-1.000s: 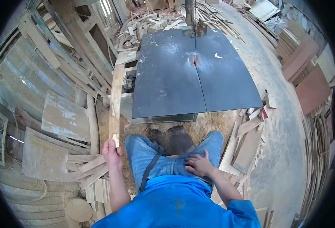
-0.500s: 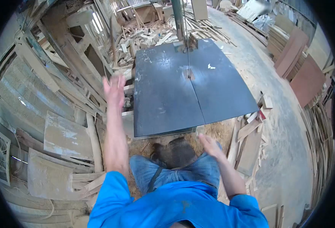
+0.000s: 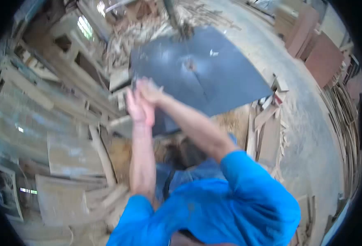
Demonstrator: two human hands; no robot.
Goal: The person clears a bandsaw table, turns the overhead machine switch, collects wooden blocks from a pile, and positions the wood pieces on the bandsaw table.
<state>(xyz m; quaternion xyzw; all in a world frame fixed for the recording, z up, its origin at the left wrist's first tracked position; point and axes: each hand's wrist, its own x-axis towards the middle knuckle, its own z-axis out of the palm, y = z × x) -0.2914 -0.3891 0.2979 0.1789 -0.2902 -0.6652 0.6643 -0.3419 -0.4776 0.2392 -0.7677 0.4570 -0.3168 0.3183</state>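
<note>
My left hand [image 3: 137, 110] is raised near the left edge of the dark metal saw table [image 3: 226, 78], palm up with its fingers stretched out. Across it lies my right hand [image 3: 149, 92], its palm against the left hand's palm and fingers. The right hand's fingers look flat, though motion blurs them. Neither hand shows any object. In the table top, a narrow slot runs from a small round insert [image 3: 190, 64] toward the front edge.
Wood offcuts [image 3: 125, 35] are heaped behind the table. Boards and scraps [image 3: 267, 139] lie at its right front corner. Reddish panels [image 3: 324, 61] lean at the far right, above stacked thin strips [image 3: 347, 127]. Dusty panels [image 3: 72, 153] stand at the left.
My right hand has swung up and left from beside my leg to meet my left hand. The left hand is slightly lower and farther right. The camera view has tilted.
</note>
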